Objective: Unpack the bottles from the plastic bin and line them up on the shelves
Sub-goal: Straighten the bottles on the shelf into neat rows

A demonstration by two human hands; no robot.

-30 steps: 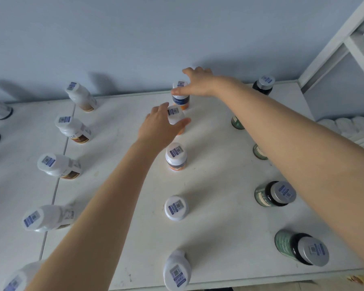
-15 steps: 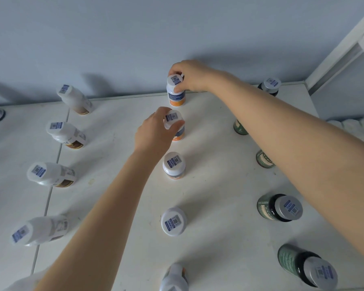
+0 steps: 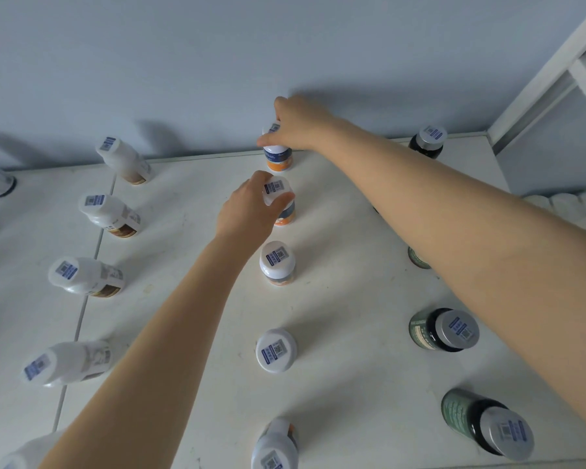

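On the white shelf [image 3: 352, 299] a middle row of small white-capped bottles with orange and blue labels runs away from me. My right hand [image 3: 295, 125] grips the cap of the rearmost bottle [image 3: 278, 159], which stands by the wall. My left hand [image 3: 251, 206] is closed around the cap of the second bottle [image 3: 283, 204] just in front of it. Three more bottles of this row [image 3: 277, 264] [image 3: 275, 350] [image 3: 275, 446] stand nearer to me. The plastic bin is out of view.
A row of taller white bottles [image 3: 92, 275] lines the left side. Dark green bottles with grey caps [image 3: 449, 330] [image 3: 487, 424] [image 3: 427, 142] stand along the right, partly hidden under my right forearm. A white shelf post [image 3: 548, 76] rises at the right; the wall is directly behind.
My right hand closed on the rear bottle's cap and shifted it back toward the wall. My left hand closed on the second bottle's cap. The view moved slightly forward.
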